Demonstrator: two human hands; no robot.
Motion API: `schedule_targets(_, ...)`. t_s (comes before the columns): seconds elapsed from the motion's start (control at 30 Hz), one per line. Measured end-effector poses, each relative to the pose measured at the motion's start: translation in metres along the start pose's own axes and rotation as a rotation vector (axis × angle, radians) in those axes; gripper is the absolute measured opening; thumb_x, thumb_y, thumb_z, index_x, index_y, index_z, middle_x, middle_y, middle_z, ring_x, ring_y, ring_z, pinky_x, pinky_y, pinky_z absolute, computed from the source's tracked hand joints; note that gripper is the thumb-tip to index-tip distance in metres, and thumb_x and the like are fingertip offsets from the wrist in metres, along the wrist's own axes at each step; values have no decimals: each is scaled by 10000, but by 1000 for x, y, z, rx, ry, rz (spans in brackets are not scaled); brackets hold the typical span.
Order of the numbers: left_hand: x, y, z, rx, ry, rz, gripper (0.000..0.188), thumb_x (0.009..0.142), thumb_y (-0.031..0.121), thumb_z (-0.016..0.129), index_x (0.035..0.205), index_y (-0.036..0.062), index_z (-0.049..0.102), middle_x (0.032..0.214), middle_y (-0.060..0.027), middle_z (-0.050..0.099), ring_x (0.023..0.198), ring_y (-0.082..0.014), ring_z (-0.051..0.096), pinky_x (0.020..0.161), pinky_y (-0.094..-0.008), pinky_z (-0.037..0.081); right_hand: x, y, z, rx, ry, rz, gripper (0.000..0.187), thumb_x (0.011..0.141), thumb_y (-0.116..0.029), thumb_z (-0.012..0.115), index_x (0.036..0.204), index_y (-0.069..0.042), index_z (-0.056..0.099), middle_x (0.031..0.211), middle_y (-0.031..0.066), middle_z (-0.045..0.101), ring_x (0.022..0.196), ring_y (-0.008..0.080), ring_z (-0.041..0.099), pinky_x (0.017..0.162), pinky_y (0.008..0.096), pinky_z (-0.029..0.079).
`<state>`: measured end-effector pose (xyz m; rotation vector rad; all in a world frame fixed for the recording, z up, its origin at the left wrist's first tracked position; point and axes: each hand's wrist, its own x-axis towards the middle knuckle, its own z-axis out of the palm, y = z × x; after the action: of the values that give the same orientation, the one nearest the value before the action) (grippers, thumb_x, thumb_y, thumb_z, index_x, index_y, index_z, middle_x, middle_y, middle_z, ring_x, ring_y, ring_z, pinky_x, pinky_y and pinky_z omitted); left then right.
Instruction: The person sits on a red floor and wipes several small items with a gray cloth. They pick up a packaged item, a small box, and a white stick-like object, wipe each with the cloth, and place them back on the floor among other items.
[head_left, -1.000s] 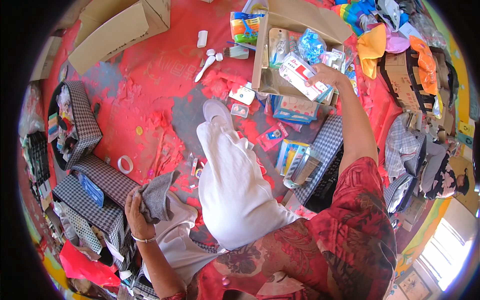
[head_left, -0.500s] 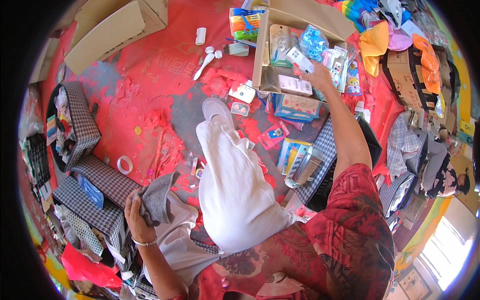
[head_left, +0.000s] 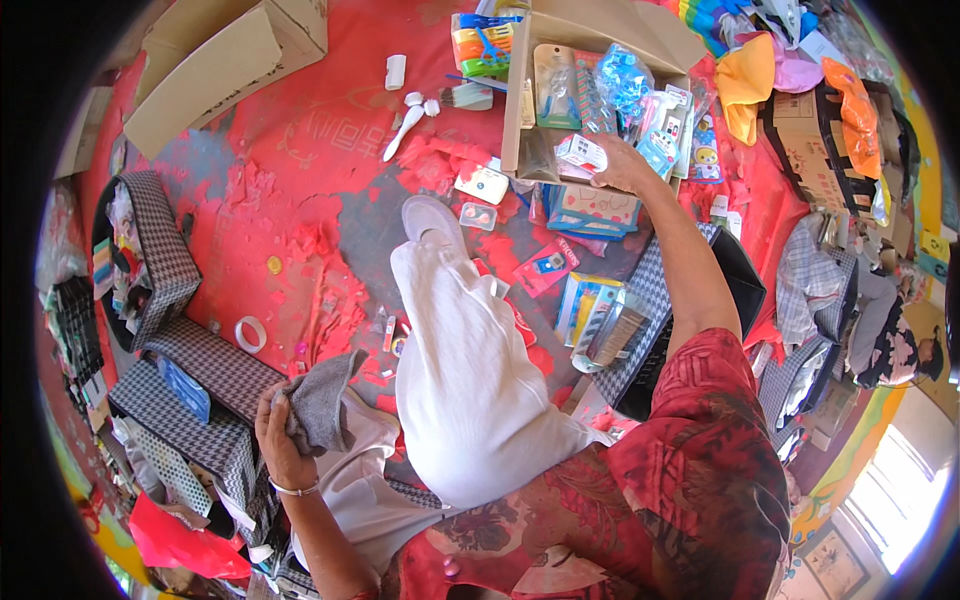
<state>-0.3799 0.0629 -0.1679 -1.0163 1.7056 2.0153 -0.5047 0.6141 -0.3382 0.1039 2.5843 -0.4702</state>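
Pinching small white carton (head_left: 580, 152) by one end with right hand (head_left: 627, 166) at cardboard box (head_left: 620, 28), upper right of frame; likely handling light, stiff, gripping best at edges. Clutching gray cloth (head_left: 325, 402) in left hand (head_left: 278, 437), lower left, probably bunching softly.

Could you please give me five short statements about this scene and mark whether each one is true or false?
1. The left hand holds a grey cloth. True.
2. The right hand rests on the person's knee. False: it is at a small white box in the open carton.
3. A white ring lies on the floor, left of the outstretched leg. True.
4. The person's trousers are black. False: they are white.
5. A blue item in clear wrapping lies in the carton. True.
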Motion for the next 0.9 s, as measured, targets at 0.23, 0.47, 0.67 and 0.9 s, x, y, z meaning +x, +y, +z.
schedule_targets(0.23,0,0,1,-16,3,21,182,842,103,486,990,6,528,908,-86,604,801,-141,573,726,-248,455,12,-20,13,-241,22,54,622,552,-192,705,1106,-21,480,1014,207,565,967,349,540,823,406,443)
schedule_targets(0.47,-1,0,1,10,50,8,189,842,104,483,994,-1,522,915,-93,605,804,-144,574,733,-247,456,19,-14,16,-401,160,-112,498,560,-163,696,1004,-27,518,869,201,590,858,357,571,740,413,471)
schedule_targets(0.67,0,-1,2,4,46,8,200,842,111,485,1001,-5,519,918,-99,606,810,-142,575,739,-242,454,13,-17,3,9,-22,-84,630,556,-212,720,1126,-45,509,1065,181,563,999,313,535,840,369,434)
schedule_targets(0.9,0,1,0,-4,45,14,202,842,95,476,1009,-9,522,915,-92,602,806,-138,572,737,-239,454,-14,-6,8,-232,109,-108,520,614,-145,670,1111,-104,526,1096,159,543,1016,301,521,818,394,447)
